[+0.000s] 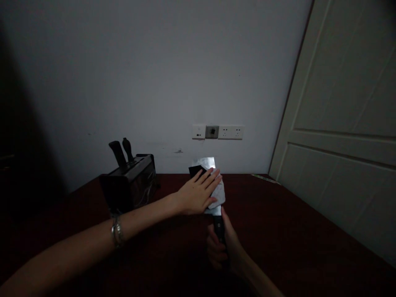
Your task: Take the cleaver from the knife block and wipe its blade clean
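A kitchen cleaver (208,162) with a wide, shiny blade points up and away from me above the dark table. My right hand (224,245) is wrapped round its black handle (219,227). Flat across the blade lies my left hand (201,189), fingers stretched out and somewhat spread. Under that palm is a light grey cloth (220,194), covering much of the blade. A black piece (195,170) sticks out beside the left fingers; whether it belongs to the cloth I cannot tell. Part of the blade is hidden by the cloth and hand.
A dark knife holder (131,177) with two black handles (117,153) upright in it stands left on the reddish-brown table (293,231). A thin printed strip (265,179) lies at the back right. Sockets (230,132) are on the wall; a pale door (337,123) is at right.
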A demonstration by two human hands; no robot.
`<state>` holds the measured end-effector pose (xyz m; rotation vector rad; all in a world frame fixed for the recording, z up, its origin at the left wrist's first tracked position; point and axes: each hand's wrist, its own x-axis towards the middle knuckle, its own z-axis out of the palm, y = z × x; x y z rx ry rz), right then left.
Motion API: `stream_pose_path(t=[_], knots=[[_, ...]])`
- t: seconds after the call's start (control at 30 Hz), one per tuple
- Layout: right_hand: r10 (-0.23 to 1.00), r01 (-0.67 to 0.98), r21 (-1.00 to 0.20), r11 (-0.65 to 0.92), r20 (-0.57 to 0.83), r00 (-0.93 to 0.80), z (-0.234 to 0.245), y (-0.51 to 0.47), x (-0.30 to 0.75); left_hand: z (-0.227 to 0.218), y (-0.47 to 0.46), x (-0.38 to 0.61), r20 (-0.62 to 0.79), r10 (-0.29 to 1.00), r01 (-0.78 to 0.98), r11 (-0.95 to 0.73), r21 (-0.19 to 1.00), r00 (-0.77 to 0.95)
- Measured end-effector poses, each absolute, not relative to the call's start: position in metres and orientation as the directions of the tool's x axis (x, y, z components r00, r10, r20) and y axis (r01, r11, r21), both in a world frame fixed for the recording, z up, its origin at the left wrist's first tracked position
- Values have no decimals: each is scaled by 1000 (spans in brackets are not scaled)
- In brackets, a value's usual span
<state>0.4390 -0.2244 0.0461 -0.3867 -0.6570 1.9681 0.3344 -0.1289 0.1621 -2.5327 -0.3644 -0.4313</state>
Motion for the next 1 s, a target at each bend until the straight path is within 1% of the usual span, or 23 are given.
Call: stream_pose_path(t=[0.13, 0.2, 0.27, 0.37, 0.43, 0.57, 0.63, 0.77, 0.87, 1.0], knots=[[868, -667, -610, -428, -72, -491, 43, -225, 435, 176, -105, 337, 385, 316, 468, -781, -414, 867], [864, -650, -616, -445, -103, -494, 43, -226, 434, 180, -100, 338, 392, 346, 497, -769, -402, 852], [867, -652, -616, -442, -108, -486, 43, -226, 434, 178, -105, 336, 388, 313, 467, -782, -414, 867], [874, -676, -606, -419, -68, -481, 44, -225, 435, 167, -120, 329, 372, 213, 373, -817, -439, 904], [873, -687, -597, -415, -47, -486, 43, -224, 435, 164, -122, 325, 364, 175, 335, -832, -441, 915], [834, -655, -596, -465, -47, -550, 41, -225, 435, 173, -104, 325, 375, 230, 384, -826, -413, 898], [830, -648, -599, -470, -51, -555, 39, -226, 435, 179, -98, 326, 388, 252, 409, -820, -401, 886], [856, -666, -608, -432, -45, -515, 39, -226, 435, 178, -108, 323, 400, 220, 390, -823, -414, 889], [852, -647, -626, -435, -54, -521, 40, -225, 433, 171, -121, 317, 388, 189, 357, -832, -425, 902], [851, -589, -667, -456, -132, -508, 41, -226, 430, 168, -121, 311, 411, 220, 393, -827, -403, 884]])
